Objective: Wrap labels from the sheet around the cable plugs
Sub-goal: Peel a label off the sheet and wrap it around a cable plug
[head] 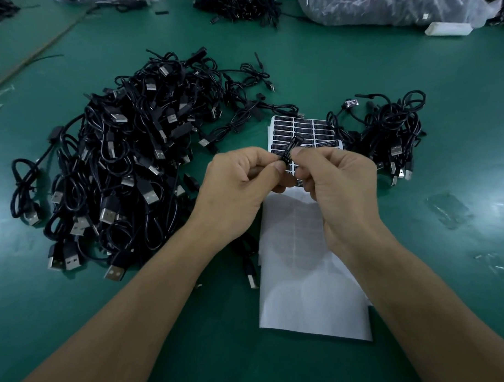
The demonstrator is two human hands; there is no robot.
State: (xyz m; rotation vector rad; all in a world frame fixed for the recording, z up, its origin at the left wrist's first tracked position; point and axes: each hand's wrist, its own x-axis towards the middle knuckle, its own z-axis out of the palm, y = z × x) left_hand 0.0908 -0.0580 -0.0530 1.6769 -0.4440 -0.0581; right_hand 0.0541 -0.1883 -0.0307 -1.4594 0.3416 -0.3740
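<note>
My left hand (239, 185) and my right hand (336, 182) meet above the label sheet (311, 274). Between their fingertips they pinch a small black cable plug (291, 148) with a black printed label on it. The plug's cable (247, 265) hangs down under my left wrist to a USB end by the sheet's left edge. The sheet's far part still carries rows of black labels (303, 127); its near part is bare white backing. A large heap of black USB cables (124, 166) lies to the left. A smaller heap (386, 132) lies to the right.
The green table (448, 269) bears tape scraps at the right. At the far edge are more cable piles (238, 5), a clear plastic bag (381, 3) and a white block (448, 28). A thin strip (37, 52) crosses the far left.
</note>
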